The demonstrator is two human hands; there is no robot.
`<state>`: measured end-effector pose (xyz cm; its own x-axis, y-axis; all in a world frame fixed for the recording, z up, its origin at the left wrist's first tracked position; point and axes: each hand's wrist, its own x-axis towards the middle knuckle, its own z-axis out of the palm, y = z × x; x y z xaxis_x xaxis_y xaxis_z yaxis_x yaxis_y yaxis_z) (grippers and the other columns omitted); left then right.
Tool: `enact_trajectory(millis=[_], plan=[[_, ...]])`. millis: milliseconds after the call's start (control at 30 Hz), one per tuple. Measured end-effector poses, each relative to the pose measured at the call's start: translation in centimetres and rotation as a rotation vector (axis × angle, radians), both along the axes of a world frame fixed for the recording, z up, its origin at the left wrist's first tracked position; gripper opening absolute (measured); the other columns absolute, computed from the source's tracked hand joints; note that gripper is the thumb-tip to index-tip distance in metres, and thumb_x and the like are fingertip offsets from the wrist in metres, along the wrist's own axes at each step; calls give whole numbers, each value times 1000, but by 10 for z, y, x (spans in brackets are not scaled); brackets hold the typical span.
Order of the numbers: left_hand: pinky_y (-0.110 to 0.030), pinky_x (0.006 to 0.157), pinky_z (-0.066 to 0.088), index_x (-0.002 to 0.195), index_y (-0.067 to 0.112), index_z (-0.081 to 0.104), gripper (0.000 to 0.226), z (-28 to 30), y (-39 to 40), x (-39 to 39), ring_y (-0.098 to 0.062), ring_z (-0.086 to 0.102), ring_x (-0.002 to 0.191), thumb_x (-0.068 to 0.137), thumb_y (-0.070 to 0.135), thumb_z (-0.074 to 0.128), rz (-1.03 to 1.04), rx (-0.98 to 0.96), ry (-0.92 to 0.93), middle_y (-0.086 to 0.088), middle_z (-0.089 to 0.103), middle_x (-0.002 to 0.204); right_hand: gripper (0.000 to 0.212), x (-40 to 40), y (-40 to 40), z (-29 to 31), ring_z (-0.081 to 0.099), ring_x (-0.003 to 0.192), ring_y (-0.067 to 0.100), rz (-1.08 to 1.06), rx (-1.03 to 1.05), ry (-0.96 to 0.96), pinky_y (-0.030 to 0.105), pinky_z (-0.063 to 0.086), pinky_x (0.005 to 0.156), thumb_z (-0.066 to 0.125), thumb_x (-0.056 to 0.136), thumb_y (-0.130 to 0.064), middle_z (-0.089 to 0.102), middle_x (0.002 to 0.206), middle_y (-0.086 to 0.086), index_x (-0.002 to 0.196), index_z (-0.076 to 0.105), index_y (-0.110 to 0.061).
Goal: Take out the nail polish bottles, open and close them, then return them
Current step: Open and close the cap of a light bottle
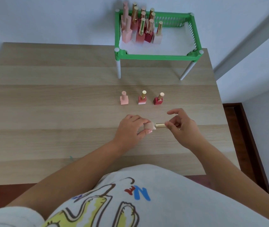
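Observation:
My left hand (131,128) grips the pale beige body of a nail polish bottle (149,126), held sideways just above the table. My right hand (180,126) pinches its gold cap (160,125), which still sits against the bottle neck. Three bottles stand in a row on the table beyond my hands: a light pink one (124,99), a pink-to-red one with a gold cap (142,99), and a dark red one with a gold cap (158,99). Several more bottles (140,28) stand in the left part of the green rack (156,56).
The green rack stands on white legs at the far right of the light wooden table (65,99), against a white wall. The rack's right half shows bare white lining. The table's right edge drops to a dark red floor (245,128).

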<state>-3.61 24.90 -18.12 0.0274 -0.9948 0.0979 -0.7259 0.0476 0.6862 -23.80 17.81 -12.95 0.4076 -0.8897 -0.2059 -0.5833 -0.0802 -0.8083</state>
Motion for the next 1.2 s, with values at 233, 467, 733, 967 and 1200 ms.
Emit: enact_trajectory(millis=[233, 467, 733, 967, 1200], plan=[[-40, 81, 46, 105, 18, 71, 27, 11, 2, 4, -22, 55, 88, 83, 34, 73, 21, -42, 0, 5, 69, 97, 34, 1, -3, 13, 59, 73, 5, 87, 30, 31, 20, 48, 67, 66, 83, -39, 63, 91, -7, 113, 52, -34], [-42, 78, 47, 104, 18, 71, 28, 18, 2, 7, -22, 55, 87, 82, 35, 73, 0, -66, -33, 4, 69, 95, 29, 7, 0, 22, 61, 80, 7, 138, -139, -20, 10, 47, 76, 69, 78, 3, 63, 89, -5, 99, 65, -16], [-38, 76, 47, 104, 19, 71, 27, 27, 2, 13, -21, 54, 85, 83, 36, 72, 3, -104, -67, 4, 68, 92, 9, 13, -2, 17, 50, 59, -2, 25, -91, 57, 7, 39, 54, 66, 85, -32, 57, 66, -11, 82, 67, -24], [-39, 74, 48, 104, 19, 70, 30, 24, 3, 13, -20, 54, 83, 84, 41, 67, 18, -122, -63, 4, 68, 92, 45, 12, -3, 18, 53, 67, 3, 36, -56, 79, 9, 41, 58, 46, 78, -69, 59, 79, -13, 92, 64, -30], [-36, 75, 47, 104, 20, 70, 29, 23, 4, 13, -18, 53, 82, 84, 41, 68, 20, -129, -77, 5, 67, 90, 31, 10, 1, 20, 59, 87, 11, 200, -175, 12, 18, 48, 78, 71, 80, -5, 62, 97, 0, 106, 65, -20]])
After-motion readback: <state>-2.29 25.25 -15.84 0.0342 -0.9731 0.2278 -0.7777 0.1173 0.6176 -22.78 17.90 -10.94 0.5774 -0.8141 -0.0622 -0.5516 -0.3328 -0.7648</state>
